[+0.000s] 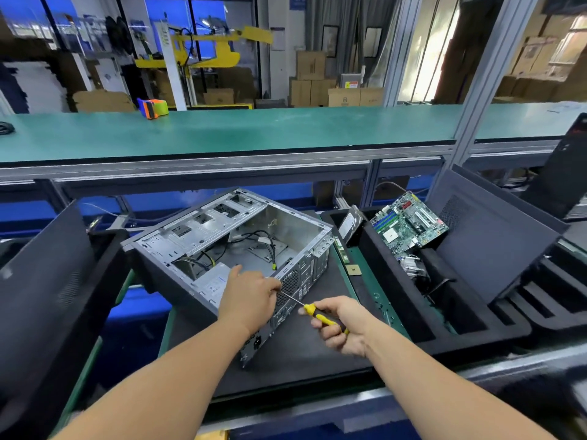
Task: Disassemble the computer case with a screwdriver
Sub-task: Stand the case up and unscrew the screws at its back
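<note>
With the right hand [341,325] gripping the screwdriver [313,311] at the rear panel of the computer case [228,246] lying open on the worktop [317,354], and the left hand [251,296] pinching near the tip, a slip could stab those fingers or lose the screw inside

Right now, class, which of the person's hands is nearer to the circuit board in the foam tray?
Right. The right hand, gripping the screwdriver, is below-left of the circuit board. The left hand rests on the computer case, farther left.
</note>
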